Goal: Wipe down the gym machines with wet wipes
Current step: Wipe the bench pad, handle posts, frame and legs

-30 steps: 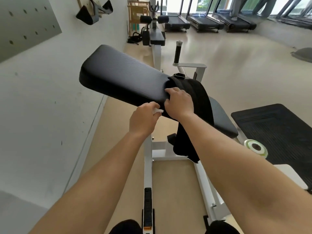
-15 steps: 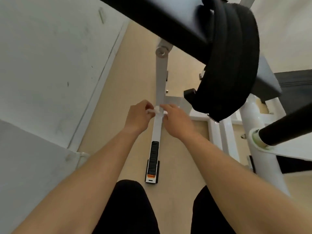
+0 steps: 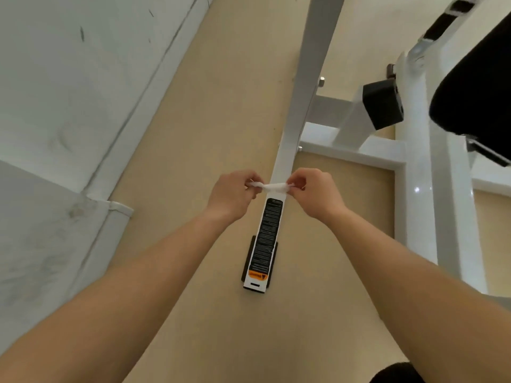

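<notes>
Left hand (image 3: 231, 193) and right hand (image 3: 315, 193), grip narrow, pinch the wipe (image 3: 272, 186) over the frame bar (image 3: 301, 92); wiping here seems barely begun

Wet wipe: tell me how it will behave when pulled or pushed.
Probably floppy: the wet wipe is twisted and bunched between the left hand and right hand. Likely light, since fingertip pinches carry it. It may bunch rather than slide flat if pushed along the white frame bar.
</notes>
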Tool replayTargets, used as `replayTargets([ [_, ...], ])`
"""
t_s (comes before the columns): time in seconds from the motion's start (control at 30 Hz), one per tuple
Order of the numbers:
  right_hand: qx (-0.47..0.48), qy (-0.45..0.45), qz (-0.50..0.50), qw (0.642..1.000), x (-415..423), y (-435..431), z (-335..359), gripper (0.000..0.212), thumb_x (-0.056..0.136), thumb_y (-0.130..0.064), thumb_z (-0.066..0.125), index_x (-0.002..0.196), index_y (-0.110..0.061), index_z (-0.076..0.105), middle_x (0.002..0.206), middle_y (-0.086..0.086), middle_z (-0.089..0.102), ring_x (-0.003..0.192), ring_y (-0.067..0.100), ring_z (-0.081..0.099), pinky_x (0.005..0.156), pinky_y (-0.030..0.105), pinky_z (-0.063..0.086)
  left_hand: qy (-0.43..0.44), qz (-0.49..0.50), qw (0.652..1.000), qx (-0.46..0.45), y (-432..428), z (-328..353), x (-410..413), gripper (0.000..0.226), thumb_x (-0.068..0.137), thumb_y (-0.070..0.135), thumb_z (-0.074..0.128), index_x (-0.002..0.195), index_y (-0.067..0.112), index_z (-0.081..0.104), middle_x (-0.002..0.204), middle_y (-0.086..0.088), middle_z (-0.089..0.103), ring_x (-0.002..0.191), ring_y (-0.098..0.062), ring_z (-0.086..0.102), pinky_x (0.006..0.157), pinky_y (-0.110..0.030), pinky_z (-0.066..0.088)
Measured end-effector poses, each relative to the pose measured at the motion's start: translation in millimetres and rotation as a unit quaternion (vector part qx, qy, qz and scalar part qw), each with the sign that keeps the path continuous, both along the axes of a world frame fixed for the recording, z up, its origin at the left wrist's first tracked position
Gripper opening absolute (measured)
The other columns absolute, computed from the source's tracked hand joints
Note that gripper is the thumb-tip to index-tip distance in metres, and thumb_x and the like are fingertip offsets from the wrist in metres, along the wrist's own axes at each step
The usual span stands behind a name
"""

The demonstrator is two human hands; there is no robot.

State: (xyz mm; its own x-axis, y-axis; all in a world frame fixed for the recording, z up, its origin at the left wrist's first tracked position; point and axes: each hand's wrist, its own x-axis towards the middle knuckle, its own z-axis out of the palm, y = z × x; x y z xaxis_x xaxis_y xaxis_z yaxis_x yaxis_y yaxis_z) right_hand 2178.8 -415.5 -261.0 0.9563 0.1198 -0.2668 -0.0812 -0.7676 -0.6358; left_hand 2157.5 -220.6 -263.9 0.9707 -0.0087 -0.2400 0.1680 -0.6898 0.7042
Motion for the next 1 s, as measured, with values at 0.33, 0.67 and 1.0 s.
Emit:
replayTargets([
  [0.33, 0.041, -0.011, -0.052, 0.998, 11.1, -13.5, -94.5, 0.015, 0.087, -0.011, 0.068, 0.086, -0.023, 0.06, 0.08, -0.006, 0.062, 0.071, 0.012, 0.057, 0.066, 0.026, 0.044, -0.093, 0.008, 0.995, 0.043, -2.0, -110.8, 14.7, 0.033, 0.096, 0.012, 0.057, 0.123, 0.025, 0.07, 0.108, 0.006, 0.066, 0.09, -0.015, 0.062, 0.081, -0.03, 0.05],
  [0.67, 0.099, 0.011, -0.088, 0.991, -7.3, 4.9, -103.2, 0.019, 0.1, -0.038, 0.055, 0.104, -0.023, 0.066, 0.096, -0.011, 0.065, 0.083, 0.004, 0.059, 0.067, 0.021, 0.042, 0.004, 0.114, 0.976, -0.185, -26.3, -120.3, 9.6, 0.012, 0.092, 0.045, 0.066, 0.086, 0.034, 0.066, 0.081, 0.015, 0.069, 0.073, -0.002, 0.064, 0.072, -0.025, 0.055],
  [1.0, 0.169, 0.009, -0.099, 0.981, -3.3, -0.6, -102.6, 0.043, 0.095, -0.016, 0.066, 0.13, -0.037, 0.056, 0.085, -0.007, 0.057, 0.064, 0.001, 0.051, 0.065, 0.015, 0.048, -0.029, 0.13, 0.976, -0.172, -17.7, -114.7, 17.0, 0.019, 0.09, 0.025, 0.073, 0.081, 0.031, 0.057, 0.079, -0.003, 0.067, 0.069, -0.012, 0.067, 0.071, -0.044, 0.059],
])
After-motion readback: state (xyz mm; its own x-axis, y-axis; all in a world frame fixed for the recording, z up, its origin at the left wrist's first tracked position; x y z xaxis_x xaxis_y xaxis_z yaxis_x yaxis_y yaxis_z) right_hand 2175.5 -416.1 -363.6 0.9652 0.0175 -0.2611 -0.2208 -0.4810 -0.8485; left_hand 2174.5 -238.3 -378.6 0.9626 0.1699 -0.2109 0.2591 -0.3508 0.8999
